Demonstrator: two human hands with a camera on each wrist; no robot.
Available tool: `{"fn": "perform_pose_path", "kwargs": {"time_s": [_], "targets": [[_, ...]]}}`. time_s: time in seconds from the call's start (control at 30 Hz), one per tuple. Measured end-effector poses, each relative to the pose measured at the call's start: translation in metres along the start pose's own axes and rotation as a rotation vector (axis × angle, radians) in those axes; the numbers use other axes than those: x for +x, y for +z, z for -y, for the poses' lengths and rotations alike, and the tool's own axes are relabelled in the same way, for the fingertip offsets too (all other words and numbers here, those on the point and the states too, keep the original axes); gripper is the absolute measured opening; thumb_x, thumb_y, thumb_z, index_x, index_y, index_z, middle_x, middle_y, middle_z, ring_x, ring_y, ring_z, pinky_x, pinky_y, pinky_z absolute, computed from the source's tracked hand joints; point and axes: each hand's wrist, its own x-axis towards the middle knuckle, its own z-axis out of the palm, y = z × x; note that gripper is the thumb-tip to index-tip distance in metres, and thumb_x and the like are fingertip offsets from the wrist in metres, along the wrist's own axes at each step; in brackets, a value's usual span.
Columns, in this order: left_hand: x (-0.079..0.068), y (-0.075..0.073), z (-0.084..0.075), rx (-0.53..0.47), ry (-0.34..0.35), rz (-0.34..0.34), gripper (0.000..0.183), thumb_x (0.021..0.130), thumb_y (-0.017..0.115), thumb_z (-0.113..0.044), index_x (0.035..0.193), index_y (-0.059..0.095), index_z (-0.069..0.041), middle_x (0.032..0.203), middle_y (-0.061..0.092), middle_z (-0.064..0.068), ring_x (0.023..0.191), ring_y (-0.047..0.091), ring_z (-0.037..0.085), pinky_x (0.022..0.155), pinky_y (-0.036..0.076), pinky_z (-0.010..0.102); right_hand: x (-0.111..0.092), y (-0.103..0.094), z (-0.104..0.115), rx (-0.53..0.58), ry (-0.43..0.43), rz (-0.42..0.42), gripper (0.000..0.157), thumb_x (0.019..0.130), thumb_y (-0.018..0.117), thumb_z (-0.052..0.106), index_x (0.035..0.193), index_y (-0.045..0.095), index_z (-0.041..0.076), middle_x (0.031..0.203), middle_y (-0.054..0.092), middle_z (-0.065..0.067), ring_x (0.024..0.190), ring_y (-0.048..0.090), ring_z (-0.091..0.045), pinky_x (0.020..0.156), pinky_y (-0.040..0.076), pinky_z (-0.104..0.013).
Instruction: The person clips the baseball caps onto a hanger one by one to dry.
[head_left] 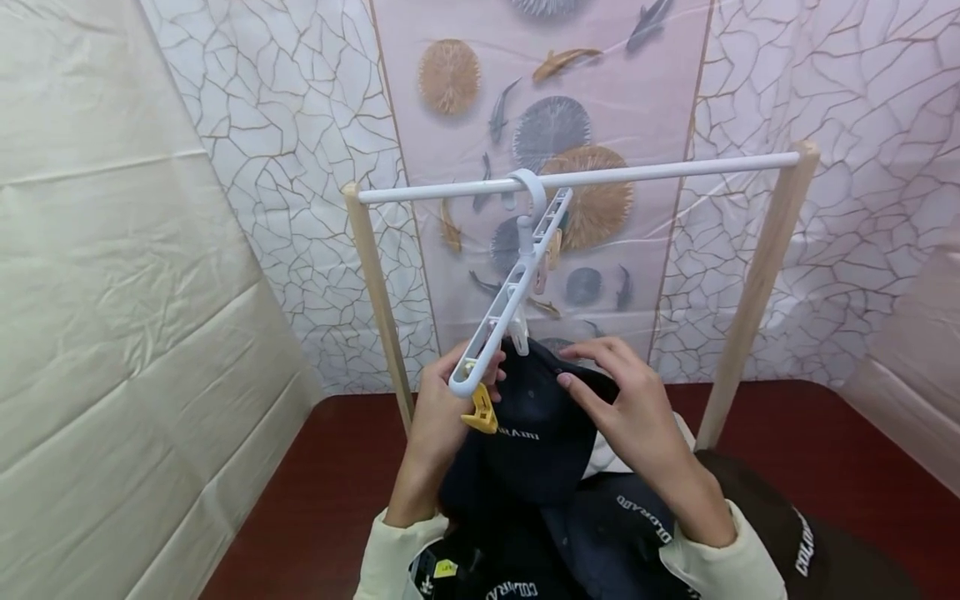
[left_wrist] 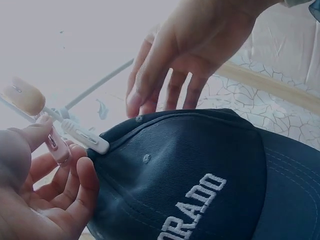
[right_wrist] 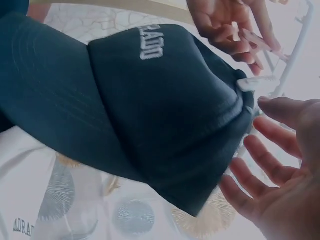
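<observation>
A dark navy baseball cap (head_left: 525, 408) with white lettering hangs from a white clothespin (head_left: 519, 331) on a white clip hanger (head_left: 517, 283). In the left wrist view the white clothespin (left_wrist: 85, 136) bites the cap's edge. My left hand (head_left: 441, 408) is beside the cap, pinching a pink clothespin (left_wrist: 57, 145) between thumb and fingers. On the cap's other side, my right hand (head_left: 637, 400) has its fingers spread and loosely bent. In the right wrist view its fingertips (right_wrist: 239, 192) are close to the cap's edge; whether they touch is hard to tell.
The hanger hooks over a white rod (head_left: 645, 172) between wooden posts (head_left: 757, 300). A yellow clothespin (head_left: 482, 410) dangles at the hanger's near end. Several more caps lie below, including a brown one (head_left: 780, 508), on the dark red table (head_left: 300, 500). A patterned backdrop (head_left: 285, 167) stands behind.
</observation>
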Motion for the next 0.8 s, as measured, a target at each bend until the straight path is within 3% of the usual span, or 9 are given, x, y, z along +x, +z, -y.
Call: {"fn": "perform_pose_path", "kwargs": {"time_s": [0.23,0.43,0.5,0.6,0.73,0.8], "targets": [[0.001,0.004,0.0,0.007,0.024,0.001,0.028,0.1,0.069,-0.004,0.127,0.071,0.006,0.106,0.07,0.025,0.086,0.067,0.017,0.069,0.058,0.024,-0.003,-0.012,0.002,-0.033,-0.035,0.034,0.021,0.093,0.08,0.004,0.112,0.077,0.012,0.107,0.069,0.004,0.091,0.056,-0.01,0.068,0.045,-0.024],[0.0,0.008,0.001,0.029,0.0,0.008,0.028,0.104,0.068,-0.011,0.128,0.071,0.004,0.106,0.071,0.021,0.087,0.068,0.017,0.069,0.057,0.025,-0.013,-0.019,-0.003,0.073,-0.166,0.21,0.023,0.092,0.078,-0.003,0.103,0.076,0.017,0.096,0.066,0.013,0.077,0.055,-0.003,0.064,0.048,-0.02],[0.0,0.009,0.0,0.041,-0.003,0.003,0.029,0.104,0.068,-0.015,0.127,0.072,0.003,0.104,0.072,0.02,0.086,0.069,0.017,0.068,0.057,0.025,-0.015,-0.021,-0.006,0.12,-0.201,0.296,0.023,0.092,0.077,-0.003,0.103,0.076,0.018,0.096,0.067,0.013,0.077,0.056,-0.002,0.064,0.048,-0.02],[0.0,0.01,0.0,0.053,-0.006,-0.005,0.031,0.104,0.069,-0.019,0.127,0.073,0.001,0.104,0.072,0.021,0.086,0.069,0.018,0.067,0.057,0.025,-0.018,-0.022,-0.01,0.169,-0.174,0.463,0.018,0.098,0.074,0.003,0.107,0.076,0.019,0.1,0.068,0.013,0.081,0.059,-0.001,0.066,0.052,-0.022],[0.0,0.008,0.0,0.061,-0.018,-0.017,0.031,0.105,0.068,-0.019,0.127,0.073,0.002,0.103,0.073,0.022,0.085,0.07,0.019,0.066,0.056,0.025,-0.018,-0.019,-0.014,0.229,-0.134,0.777,0.016,0.105,0.066,0.015,0.117,0.074,0.021,0.111,0.07,0.008,0.093,0.063,0.0,0.079,0.057,-0.026],[0.0,0.008,0.0,0.064,-0.029,-0.027,0.03,0.105,0.068,-0.018,0.124,0.073,0.004,0.103,0.073,0.022,0.085,0.071,0.018,0.066,0.056,0.025,-0.019,-0.015,-0.016,0.255,-0.161,0.911,0.019,0.107,0.064,0.016,0.122,0.073,0.022,0.117,0.07,0.006,0.102,0.063,-0.002,0.088,0.057,-0.028]]}}
